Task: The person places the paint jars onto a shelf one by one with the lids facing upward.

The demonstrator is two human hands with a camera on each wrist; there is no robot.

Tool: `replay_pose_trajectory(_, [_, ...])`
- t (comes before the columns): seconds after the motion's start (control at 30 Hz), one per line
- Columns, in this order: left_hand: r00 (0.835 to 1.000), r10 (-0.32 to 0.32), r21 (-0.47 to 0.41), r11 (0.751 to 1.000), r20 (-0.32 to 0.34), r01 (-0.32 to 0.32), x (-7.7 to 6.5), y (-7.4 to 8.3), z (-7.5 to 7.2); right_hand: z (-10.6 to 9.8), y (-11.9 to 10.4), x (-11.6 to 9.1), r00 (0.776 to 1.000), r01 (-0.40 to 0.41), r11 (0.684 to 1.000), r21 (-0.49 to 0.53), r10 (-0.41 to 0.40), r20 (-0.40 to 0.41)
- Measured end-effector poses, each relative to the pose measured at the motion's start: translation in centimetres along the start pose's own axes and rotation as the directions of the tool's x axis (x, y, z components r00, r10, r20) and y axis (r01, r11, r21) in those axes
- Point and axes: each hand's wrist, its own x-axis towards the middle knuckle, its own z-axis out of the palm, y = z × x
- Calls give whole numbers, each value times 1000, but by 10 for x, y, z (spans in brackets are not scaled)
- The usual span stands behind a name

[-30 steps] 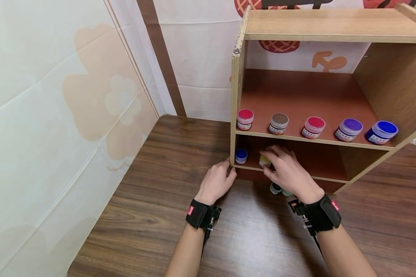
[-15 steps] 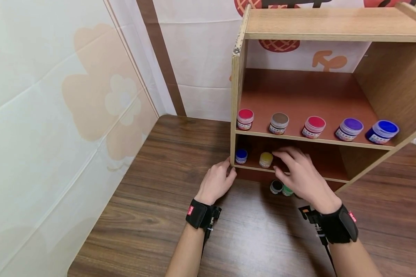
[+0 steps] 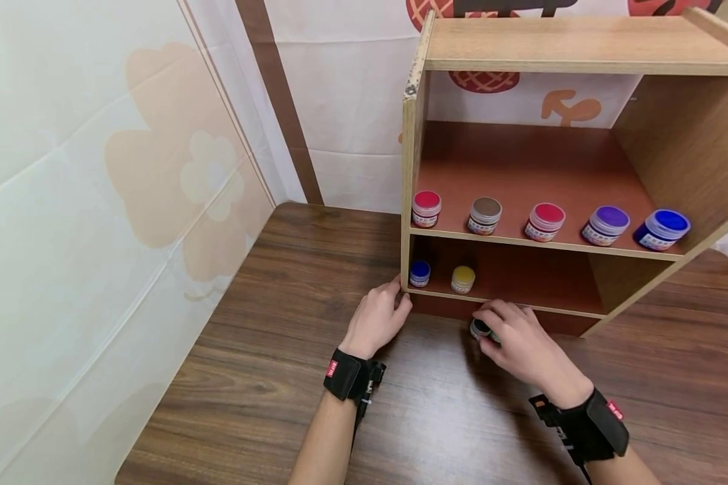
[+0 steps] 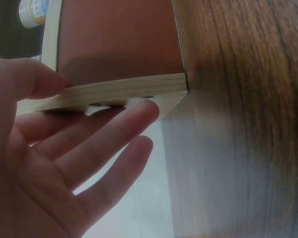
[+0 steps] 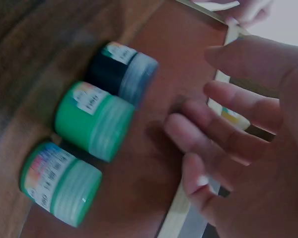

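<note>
My left hand (image 3: 371,323) pinches the lower front corner of the wooden shelf unit (image 3: 407,202), with the thumb on one side of the panel and the fingers on the other. Over the jars at the unit's base hovers my right hand (image 3: 528,350), its fingers slightly bent and holding nothing. In the right wrist view, a black paint jar (image 5: 109,72), a green paint jar (image 5: 84,119) and another green paint jar (image 5: 49,178) stand in a row on the table, apart from the fingers. In the head view the hand hides most of the green ones.
On the lower shelf stand a blue paint jar (image 3: 420,273) and a yellow paint jar (image 3: 463,279). Several more jars line the upper shelf, among them a brown jar (image 3: 484,215) and a purple jar (image 3: 605,225). A patterned cloth (image 3: 352,101) hangs behind the brown table (image 3: 267,323).
My right hand has let go of the yellow paint jar, which stays on the lower shelf. It has drawn back and come down to the jars on the table. My left hand has not moved.
</note>
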Motion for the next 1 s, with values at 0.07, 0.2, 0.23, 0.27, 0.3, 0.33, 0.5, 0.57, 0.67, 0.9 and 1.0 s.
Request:
replay_pose_trajectory(0.07, [1000,-3,-4,1000,3,3,0,0,1,4,-3,-1,999,-25,999,-28,27,48])
replay_pose_trajectory(0.2, [1000,-8,-9,1000,7,8,0,0,1,11,-5,-2,996,-35,997,-63,40,81])
replay_pose_trajectory(0.23, [1000,-8,-9,1000,6,8,0,0,1,12,-6,-2,996,-35,997,-71,40,83])
replay_pose_trajectory(0.27, [1000,-7,-9,1000,7,7,0,0,1,13,-6,-2,996,-33,997,-75,39,82])
replay_pose_trajectory(0.3, [1000,-6,-6,1000,7,6,0,0,1,14,-6,-2,996,-31,997,-76,37,82])
replay_pose_trajectory(0.33, [1000,-4,-4,1000,6,4,0,0,1,14,-7,-2,996,-28,997,-78,34,83])
replay_pose_trajectory(0.5, [1000,-1,1,1000,1,1,1,0,1,19,-6,0,997,17,998,-55,-13,71])
replay_pose_trajectory(0.57, [1000,-1,1,1000,1,1,1,0,0,21,-6,0,997,41,998,-47,-38,62])
replay_pose_trajectory(0.67, [1000,-3,2,1000,2,3,1,0,0,23,-5,-1,997,70,996,-48,-67,49])
replay_pose_trajectory(0.9, [1000,3,7,1000,-3,-3,0,0,0,23,-4,-3,997,65,997,-32,-64,40])
replay_pose_trajectory(1.0, [1000,3,10,1000,-2,-3,1,0,0,24,-3,-4,998,49,998,-32,-48,50])
